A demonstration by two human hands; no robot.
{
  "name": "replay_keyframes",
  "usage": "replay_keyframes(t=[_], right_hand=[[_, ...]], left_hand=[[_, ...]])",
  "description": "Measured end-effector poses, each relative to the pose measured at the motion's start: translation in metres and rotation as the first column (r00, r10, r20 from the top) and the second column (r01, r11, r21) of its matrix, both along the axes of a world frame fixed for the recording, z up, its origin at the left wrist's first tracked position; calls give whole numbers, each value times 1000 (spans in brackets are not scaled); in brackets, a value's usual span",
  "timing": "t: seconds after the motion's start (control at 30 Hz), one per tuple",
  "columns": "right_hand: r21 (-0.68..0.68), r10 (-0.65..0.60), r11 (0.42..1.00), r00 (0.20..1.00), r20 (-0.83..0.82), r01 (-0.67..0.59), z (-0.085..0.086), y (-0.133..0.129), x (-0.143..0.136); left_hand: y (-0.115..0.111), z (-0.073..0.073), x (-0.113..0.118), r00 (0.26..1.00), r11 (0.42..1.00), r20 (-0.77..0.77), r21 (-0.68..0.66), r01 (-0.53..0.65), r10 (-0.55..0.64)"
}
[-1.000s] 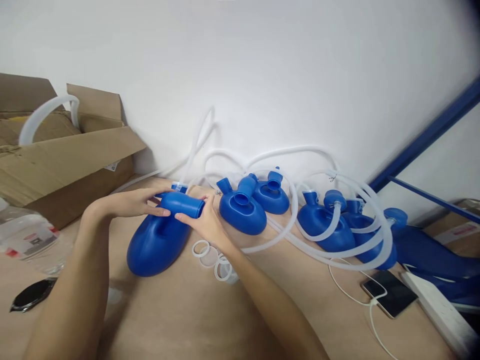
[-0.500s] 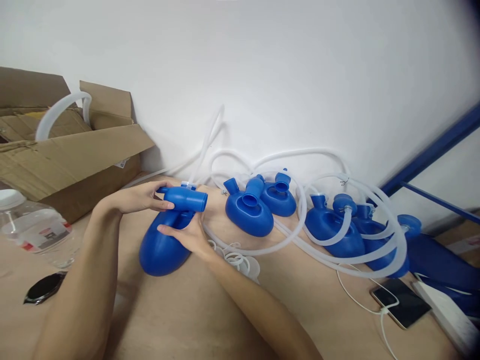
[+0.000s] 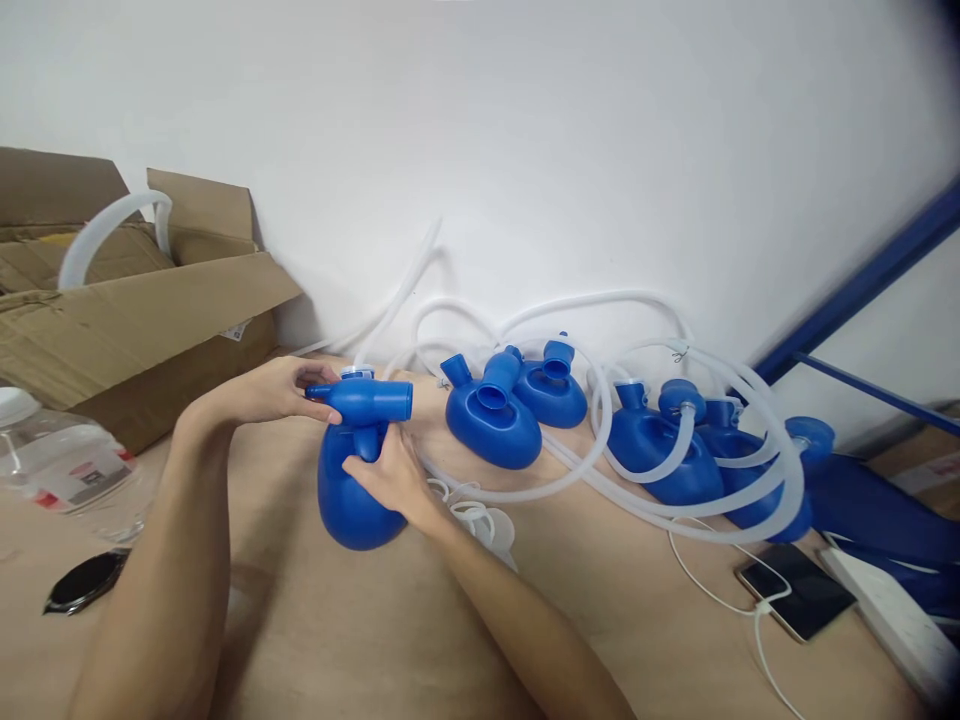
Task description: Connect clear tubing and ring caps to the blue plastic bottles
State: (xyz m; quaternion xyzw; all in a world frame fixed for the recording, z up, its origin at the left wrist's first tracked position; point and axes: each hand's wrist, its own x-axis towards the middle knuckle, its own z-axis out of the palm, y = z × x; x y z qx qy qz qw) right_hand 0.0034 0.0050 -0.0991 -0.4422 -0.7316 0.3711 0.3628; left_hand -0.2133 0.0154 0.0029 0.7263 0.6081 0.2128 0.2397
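A blue plastic urinal bottle (image 3: 351, 505) rests on the table in front of me. My left hand (image 3: 281, 393) is closed on the narrow left end of a blue tubular spout piece (image 3: 367, 401), thumb in front, lying across the bottle's top. The spout's wide mouth points right. Whether it is joined to the bottle I cannot tell. My right hand (image 3: 390, 472) grips the bottle at its handle opening, thumb over the body and other fingers mostly hidden. Behind the spout shows a pale-rimmed neck (image 3: 358, 373) near a clear white hose (image 3: 401, 295).
Several similar bottles (image 3: 495, 430) with looped white hoses (image 3: 667, 515) stand to the right. A cardboard box (image 3: 180, 310), a clear jug (image 3: 71, 460) and a dark watch-like object (image 3: 86, 580) are at left. White rings (image 3: 476, 517), a phone (image 3: 799, 590) and its cable lie on the table.
The bottle's body has swung to the right under the spout, with my right hand moving along with it. My left hand keeps its hold on the spout. The view has shifted slightly.
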Motion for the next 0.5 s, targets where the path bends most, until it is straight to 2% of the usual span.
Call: replay_keyframes(t=[0.1, 0.2, 0.23, 0.3, 0.4, 0.5], right_hand=[[-6, 14, 1000, 999, 33, -14, 1, 2, 3], [13, 42, 999, 999, 0, -42, -2, 6, 8], [26, 50, 998, 999, -10, -50, -3, 7, 9], [40, 59, 998, 998, -12, -58, -6, 8, 11], [47, 70, 996, 997, -20, -69, -10, 8, 12], [76, 89, 994, 994, -70, -84, -12, 9, 13]], left_hand=[[2, -9, -14, 982, 1000, 189, 15, 23, -25], [14, -25, -18, 963, 981, 259, 157, -112, 68], [20, -31, -16, 969, 968, 234, 216, -127, 75], [34, -43, -10, 988, 955, 155, 291, -57, 12], [51, -56, 2, 992, 940, -6, 318, 121, -126], [58, -66, 8, 982, 926, -114, 329, 183, -153]])
